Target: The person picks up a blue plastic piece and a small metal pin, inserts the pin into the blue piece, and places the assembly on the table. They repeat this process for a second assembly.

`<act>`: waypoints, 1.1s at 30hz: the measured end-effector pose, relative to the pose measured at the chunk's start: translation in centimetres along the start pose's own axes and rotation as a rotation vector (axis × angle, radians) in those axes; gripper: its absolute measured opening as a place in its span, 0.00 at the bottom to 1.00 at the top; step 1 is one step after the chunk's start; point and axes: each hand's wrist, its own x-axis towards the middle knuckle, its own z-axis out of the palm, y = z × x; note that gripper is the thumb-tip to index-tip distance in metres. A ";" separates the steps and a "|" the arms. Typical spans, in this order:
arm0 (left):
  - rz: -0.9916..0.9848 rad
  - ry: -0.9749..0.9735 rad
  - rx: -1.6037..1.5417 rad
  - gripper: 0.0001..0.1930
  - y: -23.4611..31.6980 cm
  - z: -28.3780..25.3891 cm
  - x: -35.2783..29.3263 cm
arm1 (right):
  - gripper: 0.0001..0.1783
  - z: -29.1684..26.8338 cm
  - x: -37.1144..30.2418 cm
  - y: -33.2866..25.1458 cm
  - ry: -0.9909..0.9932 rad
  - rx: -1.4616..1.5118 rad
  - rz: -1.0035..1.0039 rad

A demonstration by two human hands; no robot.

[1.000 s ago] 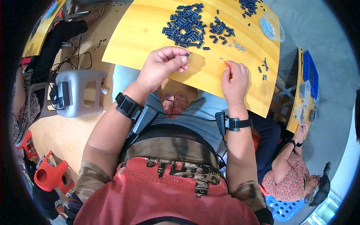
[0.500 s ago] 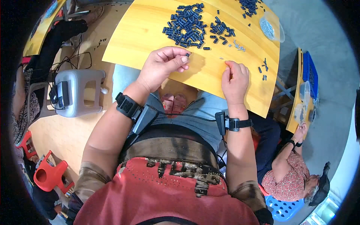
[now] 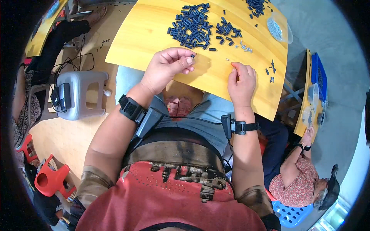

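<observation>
Left hand (image 3: 166, 67) pinches a dark piece (image 3: 192, 56), its long axis unclear.

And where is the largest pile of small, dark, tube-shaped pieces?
In the head view, the largest pile lies at top centre on the yellow wood-grained table, just beyond the person's bare left hand.

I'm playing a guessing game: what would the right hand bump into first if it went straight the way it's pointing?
Probably the little silver-coloured pieces scattered on the yellow table, just ahead of the right hand. I can't tell its height, though, so it might pass over them.
</observation>
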 end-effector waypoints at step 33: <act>-0.020 -0.010 -0.025 0.10 -0.1 0.1 0.3 | 0.09 0.3 0.0 0.7 -0.020 0.036 0.036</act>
